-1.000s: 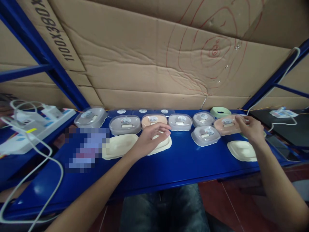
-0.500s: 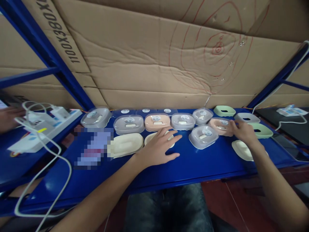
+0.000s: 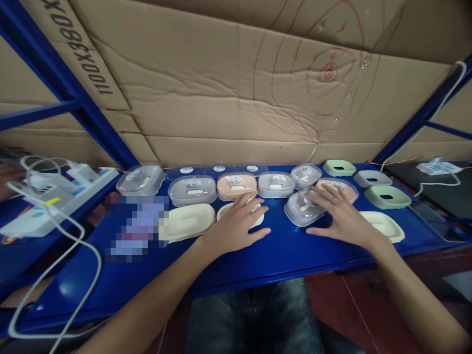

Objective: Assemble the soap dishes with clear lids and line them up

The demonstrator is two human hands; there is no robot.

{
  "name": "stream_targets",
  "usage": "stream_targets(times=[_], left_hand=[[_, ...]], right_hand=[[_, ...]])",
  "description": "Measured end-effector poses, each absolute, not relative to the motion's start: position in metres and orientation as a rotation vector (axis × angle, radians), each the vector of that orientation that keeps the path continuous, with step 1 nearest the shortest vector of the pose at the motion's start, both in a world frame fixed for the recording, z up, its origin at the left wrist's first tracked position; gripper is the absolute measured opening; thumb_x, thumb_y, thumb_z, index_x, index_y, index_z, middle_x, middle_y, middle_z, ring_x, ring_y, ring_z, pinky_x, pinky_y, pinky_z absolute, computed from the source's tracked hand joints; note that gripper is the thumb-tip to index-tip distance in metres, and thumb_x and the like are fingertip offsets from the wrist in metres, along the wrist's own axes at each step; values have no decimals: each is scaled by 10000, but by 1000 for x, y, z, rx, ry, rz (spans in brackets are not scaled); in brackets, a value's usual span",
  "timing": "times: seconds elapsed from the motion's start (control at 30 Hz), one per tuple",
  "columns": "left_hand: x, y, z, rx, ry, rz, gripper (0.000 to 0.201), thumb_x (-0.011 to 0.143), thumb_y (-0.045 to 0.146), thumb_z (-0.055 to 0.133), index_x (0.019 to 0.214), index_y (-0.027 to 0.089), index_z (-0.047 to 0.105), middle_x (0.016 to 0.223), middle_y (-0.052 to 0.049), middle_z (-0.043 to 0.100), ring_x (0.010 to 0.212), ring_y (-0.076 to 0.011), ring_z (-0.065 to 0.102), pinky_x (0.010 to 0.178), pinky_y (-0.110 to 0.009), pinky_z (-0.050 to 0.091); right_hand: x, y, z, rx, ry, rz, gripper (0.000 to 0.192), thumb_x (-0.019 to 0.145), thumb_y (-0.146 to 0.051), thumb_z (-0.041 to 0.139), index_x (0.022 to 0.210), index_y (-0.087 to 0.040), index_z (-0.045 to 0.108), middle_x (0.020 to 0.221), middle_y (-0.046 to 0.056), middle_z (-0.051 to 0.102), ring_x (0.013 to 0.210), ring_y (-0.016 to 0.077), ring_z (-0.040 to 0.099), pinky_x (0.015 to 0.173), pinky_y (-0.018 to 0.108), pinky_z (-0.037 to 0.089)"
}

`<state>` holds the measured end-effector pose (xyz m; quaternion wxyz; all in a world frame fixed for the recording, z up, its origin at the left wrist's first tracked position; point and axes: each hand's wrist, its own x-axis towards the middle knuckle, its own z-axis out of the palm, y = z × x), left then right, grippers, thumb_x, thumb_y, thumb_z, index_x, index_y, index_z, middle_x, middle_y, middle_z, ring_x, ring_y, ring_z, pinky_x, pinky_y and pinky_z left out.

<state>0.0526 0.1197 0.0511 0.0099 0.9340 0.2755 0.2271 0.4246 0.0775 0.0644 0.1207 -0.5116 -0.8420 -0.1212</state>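
Head view: I have L hand [image 3: 235,227] over cream tray [image 3: 223,211], R hand [image 3: 344,220] over grey box [image 3: 296,208], both w/ fingers spread, holding nothing; contact unclear.

On the desk [image 3: 276,255] before you, a row of lidded boxes [image 3: 236,182] sits behind two trays [image 3: 188,221]; to your right, covers [image 3: 391,205] sit behind a third tray [image 3: 387,226].

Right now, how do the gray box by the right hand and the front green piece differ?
The gray box has a clear cover; the front green piece is uncovered, with an oblong opening in it. The right hand partly hides the gray box; the green piece is unobstructed. Both rest on the blue tabletop.
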Motion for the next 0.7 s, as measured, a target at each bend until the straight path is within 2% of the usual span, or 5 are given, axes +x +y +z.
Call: stream_targets(times=[0.13, 0.27, 0.43, 0.57, 0.7], left_hand=[[53, 121, 51, 2908, 854, 724, 442, 1081, 459, 674, 1420, 176, 694, 1434, -153, 701, 1545, -393, 508, 1273, -608, 485], [53, 120, 52, 2893, 853, 722, 429, 1085, 442, 669, 1409, 163, 705, 1422, -156, 711, 1534, -392, 522, 1275, -606, 483], [52, 120, 52, 2860, 869, 712, 422, 1082, 441, 676, 1417, 186, 708, 1447, -147, 706, 1532, -385, 529, 1281, -611, 477], [53, 120, 52, 2862, 857, 728, 414, 1088, 443, 662, 1411, 190, 711, 1445, -148, 709, 1532, -385, 525, 1280, -631, 474], [53, 120, 53, 2853, 878, 693, 428, 1091, 453, 652, 1417, 182, 710, 1457, -151, 705, 1525, -383, 530, 1285, -626, 468]], right_hand=[[401, 81, 50, -1560, -2358, -469, 763, 1004, -717, 657, 1612, -263, 571, 1598, 195, 609, 1508, 456, 528, 1291, 728, 329], [384, 80, 52, -1645, -2263, -575, 844, 972, -794, 640, 1565, -194, 626, 1516, 251, 621, 1420, 492, 552, 1239, 704, 397], [413, 85, 60, -1719, -2178, -501, 814, 1044, -760, 515, 1656, -225, 513, 1587, 232, 572, 1463, 466, 529, 1204, 665, 448], [454, 92, 54, -1830, -2141, -475, 649, 1131, -625, 375, 1609, -233, 572, 1610, 211, 583, 1516, 433, 509, 1225, 666, 433], [473, 89, 48, -1747, -2216, -390, 593, 1139, -586, 417, 1577, -221, 579, 1588, 194, 611, 1528, 379, 516, 1269, 639, 403]])
